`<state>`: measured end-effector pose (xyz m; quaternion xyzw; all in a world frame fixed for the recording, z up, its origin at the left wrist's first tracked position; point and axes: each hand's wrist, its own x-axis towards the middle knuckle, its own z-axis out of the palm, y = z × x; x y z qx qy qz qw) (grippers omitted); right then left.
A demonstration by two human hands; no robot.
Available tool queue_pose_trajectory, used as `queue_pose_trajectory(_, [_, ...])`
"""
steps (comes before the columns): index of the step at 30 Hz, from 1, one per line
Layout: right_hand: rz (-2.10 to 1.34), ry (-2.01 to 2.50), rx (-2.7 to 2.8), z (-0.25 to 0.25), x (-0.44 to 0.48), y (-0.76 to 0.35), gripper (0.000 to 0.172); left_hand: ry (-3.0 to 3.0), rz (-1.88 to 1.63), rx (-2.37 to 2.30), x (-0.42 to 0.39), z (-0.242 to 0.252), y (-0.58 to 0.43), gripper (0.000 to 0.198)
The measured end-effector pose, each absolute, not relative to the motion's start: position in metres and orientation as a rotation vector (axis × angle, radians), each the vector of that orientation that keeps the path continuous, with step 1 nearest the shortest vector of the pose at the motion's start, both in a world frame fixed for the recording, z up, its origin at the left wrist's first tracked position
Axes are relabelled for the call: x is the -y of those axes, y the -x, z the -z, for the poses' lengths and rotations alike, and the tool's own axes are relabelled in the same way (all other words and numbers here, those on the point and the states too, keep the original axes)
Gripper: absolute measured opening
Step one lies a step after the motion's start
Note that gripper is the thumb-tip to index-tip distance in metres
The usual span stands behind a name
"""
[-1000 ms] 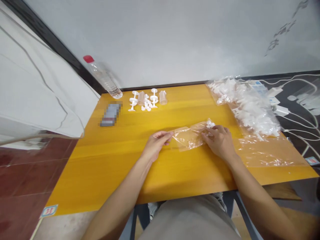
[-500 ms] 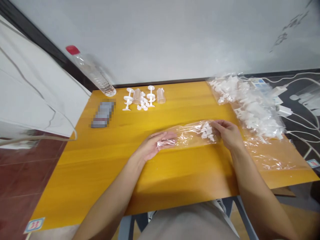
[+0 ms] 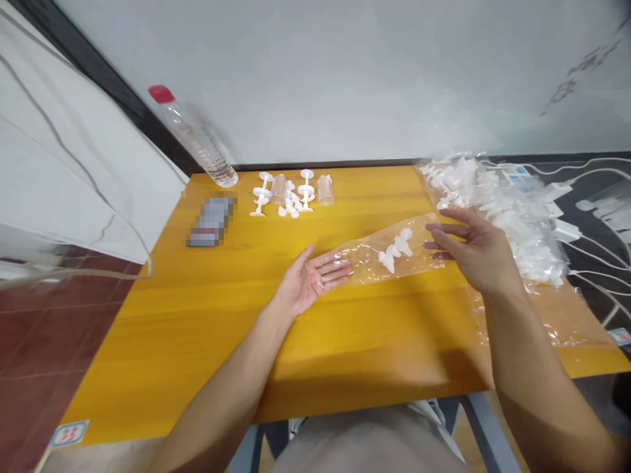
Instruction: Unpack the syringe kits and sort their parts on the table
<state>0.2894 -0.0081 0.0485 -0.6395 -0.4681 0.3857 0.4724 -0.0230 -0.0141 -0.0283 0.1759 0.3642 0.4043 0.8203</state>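
A clear plastic bag (image 3: 362, 253) stretches between my two hands over the table, with several small white plastic pieces (image 3: 396, 249) inside it. My left hand (image 3: 315, 279) lies palm up with its fingers spread, the tips under or within the bag's left end; I cannot tell which. At the other end, my right hand (image 3: 466, 246) has its fingers apart, the tips by the bag's right edge. Farther back stand two white plunger-like parts (image 3: 306, 192), clear cylinders (image 3: 325, 190) and a small heap of white pieces (image 3: 292, 202).
A water bottle with a red cap (image 3: 197, 141) leans against the wall, behind a blurred-out phone-like object (image 3: 211, 222). Large clear bags of white parts (image 3: 527, 230) cover the right side of the wooden table (image 3: 207, 335). White cables and plugs (image 3: 566, 230) lie beyond them.
My right hand has opened and moved right and up from its grip at the bag's end. My left hand has turned palm up. The white pieces in the bag have spread out.
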Motion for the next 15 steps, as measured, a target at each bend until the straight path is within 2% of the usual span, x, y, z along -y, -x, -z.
queue_pose_trajectory(6, [-0.748,1.588,1.290,-0.070,0.009,-0.285,0.057,-0.338,-0.898,-0.831,0.016,0.026,0.017,0.060])
queue_pose_trajectory(15, [-0.595,1.630,1.271,-0.067,0.007,-0.298,0.057,-0.516,-0.981,-0.962,0.023,0.035,0.006,0.049])
